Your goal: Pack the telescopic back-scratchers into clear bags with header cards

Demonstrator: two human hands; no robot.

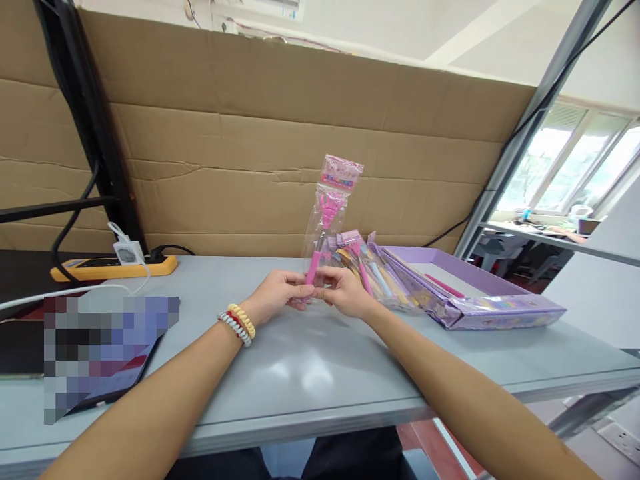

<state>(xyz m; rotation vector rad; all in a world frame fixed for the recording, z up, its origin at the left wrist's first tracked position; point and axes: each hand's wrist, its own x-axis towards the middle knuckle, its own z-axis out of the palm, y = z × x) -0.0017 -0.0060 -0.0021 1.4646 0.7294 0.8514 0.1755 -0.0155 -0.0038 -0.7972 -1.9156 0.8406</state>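
Note:
A pink back scratcher (328, 212) with a hand-shaped head and a short metal shaft stands upright in a clear plastic bag with a printed pink top. My left hand (283, 289) pinches the lower end of its pink handle through the bag. My right hand (344, 291) is closed on the bag's bottom right next to the handle, its fingertips close to those of the left. Just behind the right hand lies a pile of bagged scratchers (383, 277) in pink, blue and yellow. Beside the pile, an open purple box (500, 313) holds a pink stick-like item (444, 285).
On the left of the grey table (300, 373) lies a blurred flat device (120, 353). Behind it is a yellow power strip (115, 268) with a white charger and cable. Cardboard (250, 147) walls off the back, and a metal post (525, 127) rises at the right.

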